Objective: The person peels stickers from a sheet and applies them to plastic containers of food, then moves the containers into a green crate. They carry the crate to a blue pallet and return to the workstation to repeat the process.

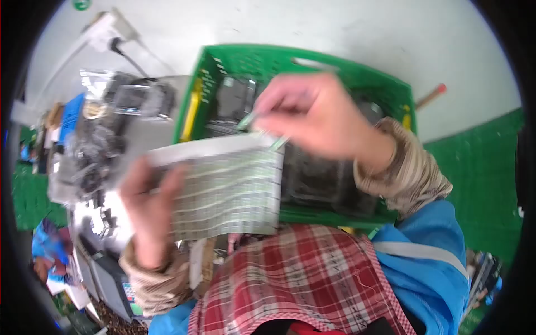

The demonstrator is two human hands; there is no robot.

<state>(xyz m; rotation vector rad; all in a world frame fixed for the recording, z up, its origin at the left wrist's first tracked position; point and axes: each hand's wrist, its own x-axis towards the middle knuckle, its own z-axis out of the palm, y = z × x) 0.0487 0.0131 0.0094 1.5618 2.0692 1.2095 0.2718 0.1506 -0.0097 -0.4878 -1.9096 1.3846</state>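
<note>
A sheet of small pale-green labels hangs in front of me, its printed rows facing up. My left hand grips its left edge between thumb and fingers. Over the upper right corner, my right hand is closed in a pinch on a small green-and-white label. Another label strip sticks up at that corner, just under the right hand. Behind the sheet, a green plastic crate holds several dark flat packs. Motion blurs both hands, and the sheet hides part of the crate.
Clear plastic packs and crumpled plastic lie on the table at left, near a white power strip. A dark device stands lower left. A red-tipped stick juts beyond the crate's right side.
</note>
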